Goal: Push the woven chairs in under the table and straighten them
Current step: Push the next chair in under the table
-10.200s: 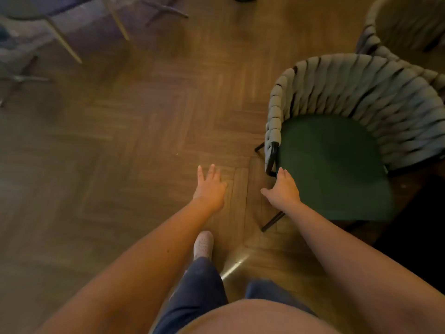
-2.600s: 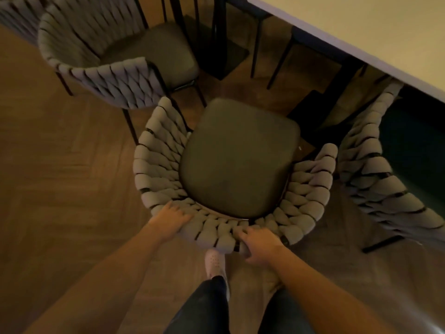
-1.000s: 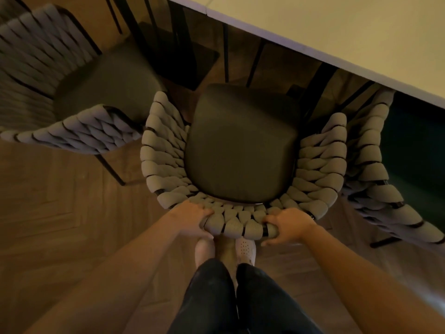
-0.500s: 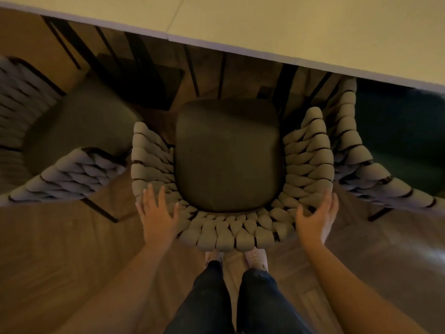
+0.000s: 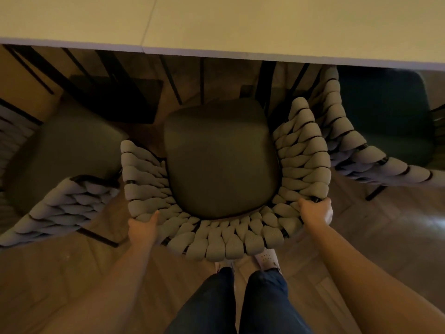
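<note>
Both hands are on the middle woven chair (image 5: 221, 160)! The left hand (image 5: 142, 229) grips its backrest at 7 o'clock, thumb on top, fingers hidden behind the weave. The right hand (image 5: 315, 212) curls over the rim at 5 o'clock. The seat lies ahead at 12 o'clock, its front short of the table (image 5: 240, 20) edge. The axis points near 12, so an even 2-handed shove looks right. The left neighbour chair (image 5: 60, 208) and right neighbour chair (image 5: 361, 150) crowd 9 and 3.

No readable text, label, brand, number or sign shows anywhere in the frame; every visible surface is plain and unmarked.
</note>
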`<action>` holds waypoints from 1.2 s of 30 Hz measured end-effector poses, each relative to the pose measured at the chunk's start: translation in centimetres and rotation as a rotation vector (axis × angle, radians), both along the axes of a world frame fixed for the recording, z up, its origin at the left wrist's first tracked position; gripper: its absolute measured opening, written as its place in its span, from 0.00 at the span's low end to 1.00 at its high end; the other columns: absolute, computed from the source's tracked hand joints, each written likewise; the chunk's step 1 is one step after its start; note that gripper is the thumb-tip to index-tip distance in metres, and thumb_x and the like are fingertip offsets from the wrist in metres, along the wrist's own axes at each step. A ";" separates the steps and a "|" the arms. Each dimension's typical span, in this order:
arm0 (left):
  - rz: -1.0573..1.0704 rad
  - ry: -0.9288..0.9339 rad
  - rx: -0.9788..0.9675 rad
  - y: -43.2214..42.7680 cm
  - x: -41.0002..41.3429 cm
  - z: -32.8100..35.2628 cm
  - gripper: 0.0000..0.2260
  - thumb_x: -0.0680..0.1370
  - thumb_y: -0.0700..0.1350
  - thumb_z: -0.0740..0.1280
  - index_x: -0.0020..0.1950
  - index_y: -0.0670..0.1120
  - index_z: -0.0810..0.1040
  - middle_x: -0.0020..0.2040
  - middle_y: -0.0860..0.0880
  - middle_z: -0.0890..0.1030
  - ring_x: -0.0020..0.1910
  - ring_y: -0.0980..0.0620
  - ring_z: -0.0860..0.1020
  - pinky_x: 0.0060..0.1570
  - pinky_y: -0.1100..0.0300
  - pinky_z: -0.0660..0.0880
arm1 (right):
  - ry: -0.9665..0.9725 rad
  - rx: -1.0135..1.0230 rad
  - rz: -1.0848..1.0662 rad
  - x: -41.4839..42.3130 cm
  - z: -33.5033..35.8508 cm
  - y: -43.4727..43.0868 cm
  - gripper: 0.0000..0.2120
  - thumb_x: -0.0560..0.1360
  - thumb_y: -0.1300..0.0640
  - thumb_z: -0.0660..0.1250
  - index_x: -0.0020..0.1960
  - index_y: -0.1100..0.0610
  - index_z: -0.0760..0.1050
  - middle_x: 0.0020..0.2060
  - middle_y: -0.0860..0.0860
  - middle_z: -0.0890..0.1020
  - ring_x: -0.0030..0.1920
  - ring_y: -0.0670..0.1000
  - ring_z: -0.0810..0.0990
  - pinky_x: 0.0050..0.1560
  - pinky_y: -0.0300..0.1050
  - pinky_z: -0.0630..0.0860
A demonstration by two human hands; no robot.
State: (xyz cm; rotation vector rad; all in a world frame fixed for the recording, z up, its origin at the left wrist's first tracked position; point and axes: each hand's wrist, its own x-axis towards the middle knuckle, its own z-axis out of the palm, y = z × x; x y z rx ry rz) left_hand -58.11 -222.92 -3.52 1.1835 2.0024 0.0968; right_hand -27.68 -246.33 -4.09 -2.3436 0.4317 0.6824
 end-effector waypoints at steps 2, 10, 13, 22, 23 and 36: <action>-0.004 0.019 0.013 0.0 0.2 0.1 0.37 0.77 0.54 0.68 0.76 0.37 0.56 0.72 0.36 0.67 0.68 0.35 0.68 0.63 0.42 0.69 | -0.041 0.008 0.019 0.1 0.4 0.3 0.23 0.73 0.57 0.70 0.64 0.62 0.67 0.56 0.61 0.76 0.56 0.62 0.76 0.49 0.53 0.73; 0.063 -0.045 0.054 -0.1 0.0 0.3 0.34 0.77 0.52 0.69 0.75 0.37 0.59 0.71 0.37 0.69 0.68 0.36 0.69 0.63 0.43 0.70 | -0.171 0.060 0.091 1.6 1.9 2.5 0.19 0.73 0.57 0.68 0.61 0.62 0.69 0.49 0.57 0.75 0.47 0.56 0.72 0.44 0.48 0.68; 0.067 -0.056 0.084 -0.8 1.0 0.3 0.30 0.78 0.51 0.69 0.73 0.37 0.63 0.69 0.37 0.71 0.66 0.37 0.71 0.62 0.45 0.70 | -0.177 0.041 0.102 3.0 1.8 2.7 0.20 0.72 0.56 0.68 0.62 0.61 0.69 0.53 0.58 0.77 0.53 0.60 0.76 0.45 0.49 0.70; 0.015 -0.053 0.134 2.7 4.9 1.2 0.28 0.77 0.51 0.69 0.72 0.39 0.66 0.68 0.38 0.72 0.65 0.37 0.72 0.63 0.43 0.72 | -0.144 0.052 0.056 4.5 0.7 2.8 0.22 0.74 0.56 0.69 0.64 0.62 0.67 0.56 0.60 0.76 0.55 0.61 0.75 0.47 0.49 0.69; -0.002 -0.051 0.127 3.3 5.3 1.2 0.29 0.77 0.51 0.69 0.72 0.39 0.66 0.68 0.38 0.72 0.65 0.37 0.72 0.63 0.42 0.72 | -0.140 0.065 0.053 4.4 0.7 2.9 0.23 0.74 0.56 0.69 0.64 0.62 0.67 0.56 0.60 0.76 0.55 0.61 0.75 0.47 0.49 0.69; -0.233 -0.010 0.022 10.7 8.5 -0.2 0.36 0.75 0.48 0.73 0.75 0.36 0.58 0.71 0.36 0.68 0.68 0.36 0.69 0.63 0.44 0.70 | -0.231 -0.075 0.383 2.0 0.4 4.4 0.43 0.76 0.55 0.67 0.79 0.61 0.41 0.78 0.60 0.45 0.77 0.61 0.49 0.75 0.56 0.55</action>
